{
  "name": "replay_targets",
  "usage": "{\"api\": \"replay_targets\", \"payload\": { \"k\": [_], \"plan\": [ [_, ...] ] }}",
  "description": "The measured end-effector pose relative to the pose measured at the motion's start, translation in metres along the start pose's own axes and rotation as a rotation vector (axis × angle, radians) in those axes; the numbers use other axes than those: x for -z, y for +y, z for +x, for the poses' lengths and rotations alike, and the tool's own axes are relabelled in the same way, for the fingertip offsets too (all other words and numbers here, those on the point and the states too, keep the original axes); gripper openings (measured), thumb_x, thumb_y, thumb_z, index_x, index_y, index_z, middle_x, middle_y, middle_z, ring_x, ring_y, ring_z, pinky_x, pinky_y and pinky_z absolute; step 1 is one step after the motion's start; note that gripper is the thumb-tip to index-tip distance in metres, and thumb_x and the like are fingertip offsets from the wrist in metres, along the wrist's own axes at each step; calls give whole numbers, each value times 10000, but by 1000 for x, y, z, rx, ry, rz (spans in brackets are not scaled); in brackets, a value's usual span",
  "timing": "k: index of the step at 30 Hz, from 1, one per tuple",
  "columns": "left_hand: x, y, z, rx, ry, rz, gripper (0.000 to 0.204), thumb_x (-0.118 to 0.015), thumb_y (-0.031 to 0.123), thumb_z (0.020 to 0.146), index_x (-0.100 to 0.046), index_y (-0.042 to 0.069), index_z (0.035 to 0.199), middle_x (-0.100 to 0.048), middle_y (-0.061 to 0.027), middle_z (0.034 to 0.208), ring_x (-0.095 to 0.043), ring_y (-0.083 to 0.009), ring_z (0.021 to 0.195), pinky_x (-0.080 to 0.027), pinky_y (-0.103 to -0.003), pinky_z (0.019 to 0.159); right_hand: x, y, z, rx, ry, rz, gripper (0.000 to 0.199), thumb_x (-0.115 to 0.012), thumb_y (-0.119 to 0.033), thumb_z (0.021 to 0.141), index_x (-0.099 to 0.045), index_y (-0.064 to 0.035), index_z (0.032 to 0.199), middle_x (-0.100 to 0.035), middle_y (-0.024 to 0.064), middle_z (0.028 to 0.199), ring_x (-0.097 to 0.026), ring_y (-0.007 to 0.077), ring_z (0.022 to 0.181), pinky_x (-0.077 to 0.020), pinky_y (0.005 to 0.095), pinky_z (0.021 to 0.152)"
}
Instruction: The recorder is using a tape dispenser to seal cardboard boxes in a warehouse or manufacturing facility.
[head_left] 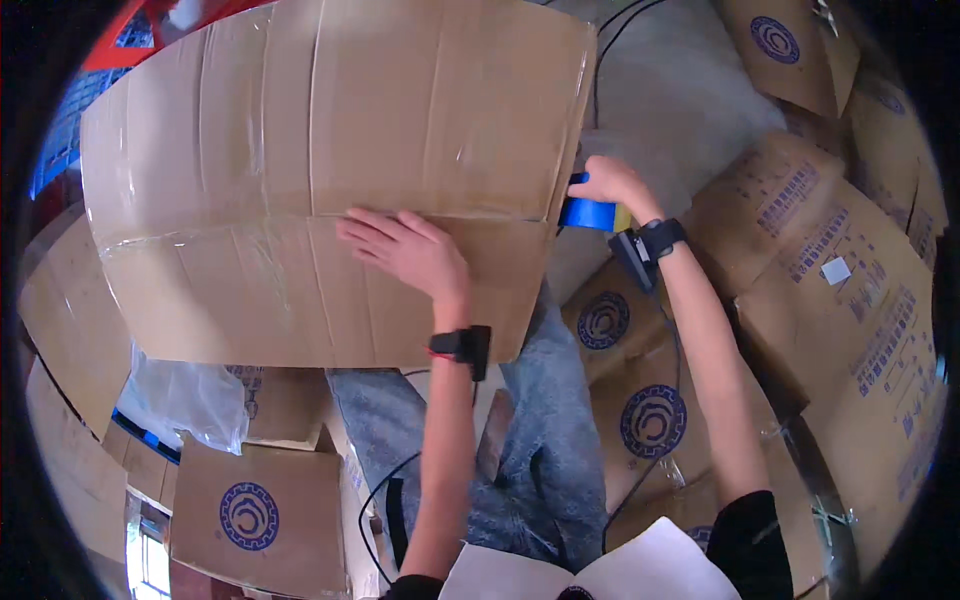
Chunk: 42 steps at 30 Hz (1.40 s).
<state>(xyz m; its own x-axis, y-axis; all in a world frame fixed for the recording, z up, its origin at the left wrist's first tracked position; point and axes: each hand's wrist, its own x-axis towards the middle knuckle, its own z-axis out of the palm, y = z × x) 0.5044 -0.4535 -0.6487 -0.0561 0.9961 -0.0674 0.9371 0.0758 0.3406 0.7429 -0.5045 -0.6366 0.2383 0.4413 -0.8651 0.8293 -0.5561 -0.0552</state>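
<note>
A large brown cardboard box stands in front of me, with a seam running across the face turned toward me. Clear tape glints on the left part of that seam. My left hand lies flat on the cardboard just below the seam, fingers stretched out and holding nothing. At the box's right edge, level with the seam, my right hand is closed around a blue tape dispenser. A bit of yellow shows beside the blue part. The far side of the dispenser is hidden by the box edge.
Flattened printed cartons are spread on the right, and another carton is at the lower left. A clear plastic bag lies left of my legs. Behind the box's right side is pale plastic wrapping. Black cables run along my arms.
</note>
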Motion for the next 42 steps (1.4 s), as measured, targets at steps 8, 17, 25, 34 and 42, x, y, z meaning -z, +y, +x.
{"api": "replay_targets", "payload": {
  "k": [8,17,25,34,42],
  "plan": [
    [31,35,-72,-233,-368,52,559,-409,183,857,-210,-34,1333,-162,-208,1402,-132,-371,1300,-149,-483,1034,-6,17,42,-26,-102,-80,621,-625,-542,624,-628,-14,951,-611,200,928,-593,328,857,-477,388,737],
    [46,15,-72,-496,-531,79,680,-521,118,726,-250,72,1349,-216,-107,1407,-217,-328,1282,-258,-444,1006,-138,29,-8,33,558,199,231,-551,-220,750,-629,-131,949,-620,143,841,-593,316,777,-472,394,659],
    [88,-6,-13,-474,-995,-140,437,-531,177,773,-461,89,1195,-444,-135,1241,-459,-306,1096,-401,-434,869,-120,17,-229,-31,466,375,348,-617,-266,741,-566,-210,1080,-624,123,833,-592,327,762,-468,407,657],
    [320,-21,126,-464,-999,-856,312,-447,247,893,-480,79,1154,-599,-146,1033,-582,-245,963,-456,-308,813,-131,-120,-455,-408,945,491,399,-602,-415,730,-628,-48,883,-602,206,757,-581,370,716,-450,436,635],
    [457,-219,220,-407,-572,-1052,283,-381,205,930,-461,32,1140,-613,-104,920,-592,-183,794,-460,-282,732,-49,-210,-499,-136,1241,538,301,-621,-336,727,-619,-38,772,-591,166,698,-575,331,666,-442,403,586]
  ]
}}
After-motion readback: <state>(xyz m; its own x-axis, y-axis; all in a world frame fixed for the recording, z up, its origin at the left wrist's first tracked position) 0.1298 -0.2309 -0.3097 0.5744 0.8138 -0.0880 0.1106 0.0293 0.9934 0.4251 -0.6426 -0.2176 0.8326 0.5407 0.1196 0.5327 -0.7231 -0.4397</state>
